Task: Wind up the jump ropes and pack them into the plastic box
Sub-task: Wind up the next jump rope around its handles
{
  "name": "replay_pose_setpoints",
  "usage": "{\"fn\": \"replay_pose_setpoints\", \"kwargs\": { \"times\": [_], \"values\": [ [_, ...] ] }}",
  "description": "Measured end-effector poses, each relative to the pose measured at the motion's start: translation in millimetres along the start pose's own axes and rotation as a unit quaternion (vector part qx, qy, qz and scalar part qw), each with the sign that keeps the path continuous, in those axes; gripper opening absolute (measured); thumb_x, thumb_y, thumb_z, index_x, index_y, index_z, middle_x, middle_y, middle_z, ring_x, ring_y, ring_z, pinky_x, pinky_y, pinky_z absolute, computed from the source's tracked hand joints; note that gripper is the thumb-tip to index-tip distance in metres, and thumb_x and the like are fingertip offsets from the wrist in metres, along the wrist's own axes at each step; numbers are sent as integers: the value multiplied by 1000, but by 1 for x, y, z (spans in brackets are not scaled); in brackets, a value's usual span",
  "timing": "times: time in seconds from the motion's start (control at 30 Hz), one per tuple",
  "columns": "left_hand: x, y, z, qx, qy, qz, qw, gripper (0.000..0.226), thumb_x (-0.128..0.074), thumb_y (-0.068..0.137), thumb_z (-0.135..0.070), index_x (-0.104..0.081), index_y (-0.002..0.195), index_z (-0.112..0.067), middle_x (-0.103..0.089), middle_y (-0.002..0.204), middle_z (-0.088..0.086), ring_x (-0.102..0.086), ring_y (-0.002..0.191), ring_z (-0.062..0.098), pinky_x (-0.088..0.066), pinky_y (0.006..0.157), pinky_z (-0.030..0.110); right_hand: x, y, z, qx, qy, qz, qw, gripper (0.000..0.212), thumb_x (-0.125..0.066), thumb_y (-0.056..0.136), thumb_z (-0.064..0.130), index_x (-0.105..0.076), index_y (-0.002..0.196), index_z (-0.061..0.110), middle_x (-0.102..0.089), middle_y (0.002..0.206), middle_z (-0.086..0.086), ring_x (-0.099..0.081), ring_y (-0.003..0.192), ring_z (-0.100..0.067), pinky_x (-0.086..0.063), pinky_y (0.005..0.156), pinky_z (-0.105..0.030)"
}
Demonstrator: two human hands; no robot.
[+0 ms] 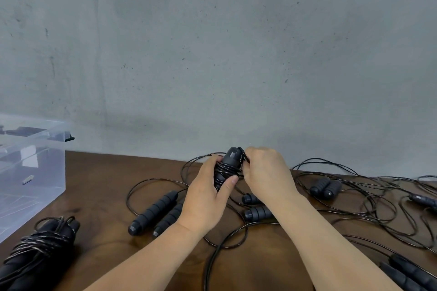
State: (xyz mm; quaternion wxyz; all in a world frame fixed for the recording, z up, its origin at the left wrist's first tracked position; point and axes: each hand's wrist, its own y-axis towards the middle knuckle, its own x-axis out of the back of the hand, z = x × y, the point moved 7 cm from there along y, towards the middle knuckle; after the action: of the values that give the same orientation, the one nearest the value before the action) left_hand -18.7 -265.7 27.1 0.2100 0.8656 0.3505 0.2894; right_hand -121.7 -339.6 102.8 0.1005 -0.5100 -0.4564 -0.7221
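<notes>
Jump rope handles (228, 168) sit clamped in the left hand (208, 198) while the right hand (264, 172) pinches cord around them. One wound bundle (40, 248) waits left; plastic box (35, 172) looks empty, several loose ropes (354, 196) remain right.

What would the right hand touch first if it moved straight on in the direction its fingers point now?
The right hand points leftward, its fingers pinching cord at the wound jump rope that the left hand grips. It already touches that bundle, so it would press into it first; beyond lie the left fingers, though depth is unclear.
</notes>
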Motion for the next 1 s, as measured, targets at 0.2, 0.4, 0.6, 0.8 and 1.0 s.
{"fn": "replay_pose_setpoints", "kwargs": {
  "times": [0.2, 0.4, 0.6, 0.8, 1.0],
  "values": [
    [0, 5, -5, 26, -47, -24, 998, 30, -58, 93, -41, -42, 118, -41, -61, 103, -18, -56, 93, -9, -41, 72, 4, -5, -5, 5, 56, 89, -10, 994, 22, -40, 104, 22, -58, 95, 13, -49, 92, -1, -51, 74, -18, -43, 66, -31],
    [1, 2, -8, 25, -53, -14, 998, 31, -59, 92, -42, -40, 117, -43, -60, 102, -22, -56, 94, -11, -44, 77, 8, -7, -8, -17, -19, 336, -31, 941, 23, -49, 102, 17, -71, 104, 11, -62, 95, -4, -65, 74, -12, -53, 67, -18],
    [-3, 3, -10, 56, -92, -16, 994, 20, -58, 92, -43, -44, 105, -50, -63, 99, -19, -59, 90, -9, -45, 75, 8, -6, -13, -34, -103, 395, -77, 910, 17, -59, 97, 26, -71, 109, 23, -66, 98, 6, -62, 75, -2, -47, 66, -10],
    [-4, 5, -1, 89, -128, -20, 988, 35, -58, 92, -44, -47, 125, -35, -66, 97, -16, -63, 84, -6, -47, 69, 7, -10, -2, -33, -92, 454, 4, 886, 15, -56, 97, 37, -67, 108, 37, -41, 146, 16, -39, 131, 4, -37, 102, -19],
    [-6, 3, 1, 112, -152, 0, 982, 24, -57, 95, -38, -53, 118, -34, -68, 97, -13, -64, 80, -11, -46, 66, 5, -16, 5, -35, -103, 594, 136, 786, 17, -51, 101, 23, -67, 101, 22, -66, 97, 13, -50, 71, 4, -37, 66, -17]
  ]
}}
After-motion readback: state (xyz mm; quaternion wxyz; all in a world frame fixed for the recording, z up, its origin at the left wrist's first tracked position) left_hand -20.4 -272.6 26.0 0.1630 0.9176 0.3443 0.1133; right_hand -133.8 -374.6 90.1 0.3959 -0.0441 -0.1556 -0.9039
